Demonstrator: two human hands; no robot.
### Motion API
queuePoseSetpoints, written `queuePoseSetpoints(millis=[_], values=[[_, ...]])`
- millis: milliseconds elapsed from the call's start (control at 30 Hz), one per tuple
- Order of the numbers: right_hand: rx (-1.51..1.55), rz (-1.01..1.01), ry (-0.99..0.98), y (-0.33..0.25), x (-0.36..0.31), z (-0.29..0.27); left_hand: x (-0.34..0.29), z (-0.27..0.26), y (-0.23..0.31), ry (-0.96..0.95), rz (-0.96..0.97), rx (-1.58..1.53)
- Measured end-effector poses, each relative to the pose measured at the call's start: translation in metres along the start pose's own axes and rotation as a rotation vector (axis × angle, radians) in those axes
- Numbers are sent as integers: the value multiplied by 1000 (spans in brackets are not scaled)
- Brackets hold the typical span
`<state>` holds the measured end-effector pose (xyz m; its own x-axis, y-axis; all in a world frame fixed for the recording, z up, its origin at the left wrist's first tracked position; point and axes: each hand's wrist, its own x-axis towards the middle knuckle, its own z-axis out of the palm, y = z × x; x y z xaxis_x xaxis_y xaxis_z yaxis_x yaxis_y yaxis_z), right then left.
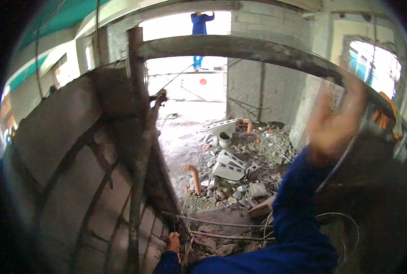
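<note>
My right hand (333,121) is raised at the right, smeared by motion, with thumb and fingers apart. It overlaps a long wooden beam (240,45) in the view, and I cannot tell if the two touch. Low in the middle, my left hand (173,242) is closed beside the foot of a rough grey block wall (71,201). A thin line rises from its fingers, too small to name. Both arms wear blue sleeves (299,205). An upright post (137,192) stands along the wall, left of my left hand.
Rubble (233,196) covers the ground ahead, with broken hollow blocks (231,166) and an orange pipe (193,178) standing up. Metal bars (226,220) cross low in front of me. Orange straps (386,112) hang at the right. A person in blue (201,25) stands beyond the opening.
</note>
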<state>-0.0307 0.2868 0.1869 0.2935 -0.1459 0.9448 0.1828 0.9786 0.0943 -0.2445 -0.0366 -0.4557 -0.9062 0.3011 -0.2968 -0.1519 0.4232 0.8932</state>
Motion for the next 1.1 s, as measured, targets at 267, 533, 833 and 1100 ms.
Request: queuePoseSetpoints(millis=[267,533,833,1100], values=[[-485,382,-394,83,9,-59,3,21,-33,83,129,-156],[344,722,-734,-27,-103,-79,13,19,-45,59,-14,-28],[863,461,-690,-126,-127,-14,-3,1,-18,-171,-165,-313],[1106,209,-668,-187,-78,47,-12,11,-2,-80,-28,-287]])
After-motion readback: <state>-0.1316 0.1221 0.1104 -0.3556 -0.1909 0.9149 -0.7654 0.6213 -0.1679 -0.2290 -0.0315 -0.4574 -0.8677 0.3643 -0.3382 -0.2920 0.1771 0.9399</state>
